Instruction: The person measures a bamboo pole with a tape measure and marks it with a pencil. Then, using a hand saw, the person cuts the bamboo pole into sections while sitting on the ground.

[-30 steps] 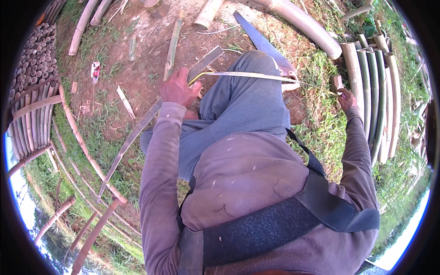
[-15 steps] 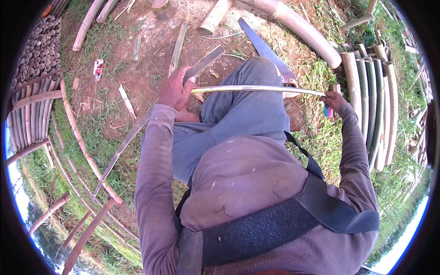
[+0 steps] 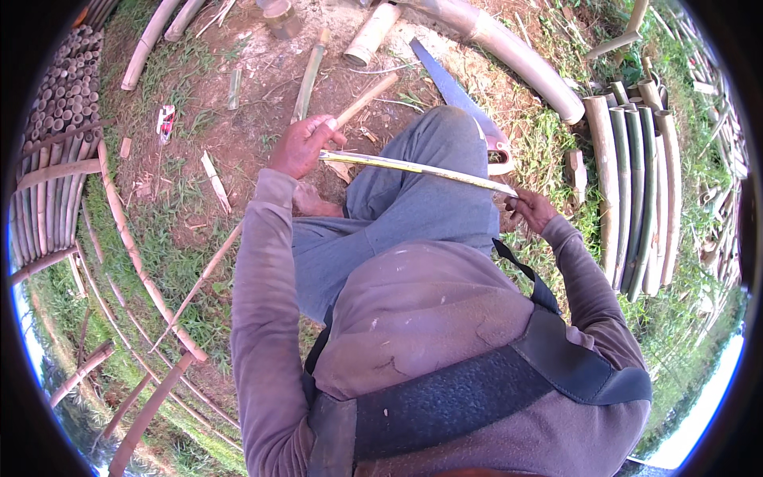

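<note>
My left hand [image 3: 296, 148] is closed around a long, thin bamboo strip [image 3: 205, 272], which runs from the lower left up past my fingers. Between my hands stretches a narrow yellow-and-white band that looks like a measuring tape [image 3: 421, 168], lying across my bent knee and sloping down to the right. Its left end is just under my left fingers; whether they grip it, I cannot tell. My right hand [image 3: 534, 211] pinches the right end, its fingers partly in shadow. A handsaw [image 3: 453, 79] with a reddish handle lies beyond my knee.
A thick bamboo pole [image 3: 509, 49] curves across the far ground near a short bamboo piece [image 3: 372, 36]. Upright bamboo lengths [image 3: 628, 183] stand at right, beside a wooden block [image 3: 576, 175]. Stacked bamboo [image 3: 67, 95] fills the left. A red-and-white packet [image 3: 166, 125] lies on the soil.
My right hand has come nearer and inward, tilting the tape down to the right. The bamboo strip in my left hand has rolled from its broad grey face to a narrower tan side.
</note>
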`<state>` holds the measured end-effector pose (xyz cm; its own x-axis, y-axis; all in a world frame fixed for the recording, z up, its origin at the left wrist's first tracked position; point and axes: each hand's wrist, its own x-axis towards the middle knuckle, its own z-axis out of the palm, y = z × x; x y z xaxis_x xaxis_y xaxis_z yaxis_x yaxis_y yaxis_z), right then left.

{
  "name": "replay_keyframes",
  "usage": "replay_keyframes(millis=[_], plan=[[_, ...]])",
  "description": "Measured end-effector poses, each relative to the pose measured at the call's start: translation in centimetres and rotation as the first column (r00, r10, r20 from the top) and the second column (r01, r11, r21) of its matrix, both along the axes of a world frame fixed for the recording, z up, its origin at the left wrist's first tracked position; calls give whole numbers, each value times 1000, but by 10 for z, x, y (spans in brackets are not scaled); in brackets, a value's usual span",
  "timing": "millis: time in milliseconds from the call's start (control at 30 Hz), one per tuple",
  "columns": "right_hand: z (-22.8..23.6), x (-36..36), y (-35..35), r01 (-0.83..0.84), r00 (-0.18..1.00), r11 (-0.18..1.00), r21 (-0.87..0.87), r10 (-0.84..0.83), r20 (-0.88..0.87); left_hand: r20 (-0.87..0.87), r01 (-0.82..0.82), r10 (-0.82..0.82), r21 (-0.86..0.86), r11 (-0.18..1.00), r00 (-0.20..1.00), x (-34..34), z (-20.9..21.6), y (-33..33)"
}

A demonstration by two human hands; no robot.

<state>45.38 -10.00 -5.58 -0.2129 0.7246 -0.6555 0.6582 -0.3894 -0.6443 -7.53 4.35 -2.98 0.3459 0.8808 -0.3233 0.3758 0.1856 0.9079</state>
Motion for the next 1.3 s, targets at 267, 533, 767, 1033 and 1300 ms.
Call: replay_keyframes(millis=[267,533,767,1033,1300], plan=[[97,8,113,451,886,695,560,-271,-377,15,-99,100,-53,994,995,-12,49,13],[158,-67,188,445,893,162,881,-152,-424,-28,-79,79,-26,997,997,-9,37,-5],[201,-107,228,593,789,12,805,-207,-578,-12,-142,142,-13,990,990,-15,39,-9],[232,-168,229,775,609,206,597,6,-793,18,-169,169,64,983,986,-15,41,-8],[238,-241,229,704,491,504,501,165,-855,5,-227,230,173,958,973,-26,65,-11]])
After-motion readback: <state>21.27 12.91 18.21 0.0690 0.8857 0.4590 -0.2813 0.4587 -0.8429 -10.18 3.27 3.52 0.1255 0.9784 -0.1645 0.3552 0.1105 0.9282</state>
